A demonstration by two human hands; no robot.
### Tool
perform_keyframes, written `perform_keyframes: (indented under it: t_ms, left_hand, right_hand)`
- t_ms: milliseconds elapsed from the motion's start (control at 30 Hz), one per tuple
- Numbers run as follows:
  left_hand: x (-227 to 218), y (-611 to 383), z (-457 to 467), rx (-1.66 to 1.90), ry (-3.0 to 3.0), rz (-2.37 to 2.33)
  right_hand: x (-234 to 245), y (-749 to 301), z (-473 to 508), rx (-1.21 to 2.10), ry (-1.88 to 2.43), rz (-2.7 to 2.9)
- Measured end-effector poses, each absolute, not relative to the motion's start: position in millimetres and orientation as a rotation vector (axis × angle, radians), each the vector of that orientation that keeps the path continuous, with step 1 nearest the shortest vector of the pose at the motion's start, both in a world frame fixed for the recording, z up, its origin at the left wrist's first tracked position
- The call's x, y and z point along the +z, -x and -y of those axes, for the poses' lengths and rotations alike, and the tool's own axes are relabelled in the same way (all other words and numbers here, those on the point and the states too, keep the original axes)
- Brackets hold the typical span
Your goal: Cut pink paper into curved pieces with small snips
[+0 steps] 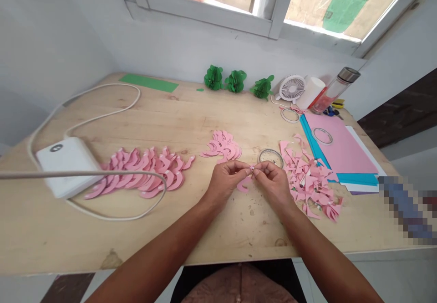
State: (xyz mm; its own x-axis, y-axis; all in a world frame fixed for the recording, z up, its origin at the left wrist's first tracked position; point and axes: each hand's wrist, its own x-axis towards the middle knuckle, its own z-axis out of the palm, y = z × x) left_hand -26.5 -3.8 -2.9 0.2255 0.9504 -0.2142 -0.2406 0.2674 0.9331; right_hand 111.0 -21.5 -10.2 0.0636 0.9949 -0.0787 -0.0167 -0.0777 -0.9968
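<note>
A curved pink paper piece (243,185) hangs between my hands above the wooden table (191,230). My left hand (226,177) pinches its upper end with thumb and index finger. Closed on the same end, my right hand (273,182) meets the left fingertip to fingertip, hiding most of that end. Just beyond them lies a small pile of curved pink cutouts (223,144). A roll of clear tape (271,157) lies by my right knuckles. To the left, many curved pink paper pieces (146,171) overlap in rows, with small pale patches on their ends.
Pink paper scraps (312,180) heap right of my hands, beside stacked coloured sheets (341,143). A white power bank (70,166) with a looping cable (116,218) sits left. Green paper ornaments (235,81), a small fan (292,88) and a glass bottle (336,89) line the wall.
</note>
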Motion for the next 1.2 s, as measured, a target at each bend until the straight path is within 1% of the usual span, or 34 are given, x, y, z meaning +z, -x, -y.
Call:
perform_keyframes:
  t_ms: [533,1200]
  left_hand:
    - [-4.6,27.2,4.6,0.953,-0.996,-1.006]
    - [-0.4,26.4,5.7,0.930,-1.008,-1.179]
  right_hand:
    - [-6.3,-109.6,22.2,1.171,1.327,1.144]
    - [-5.7,-109.5,23.5,1.223,1.334,1.111]
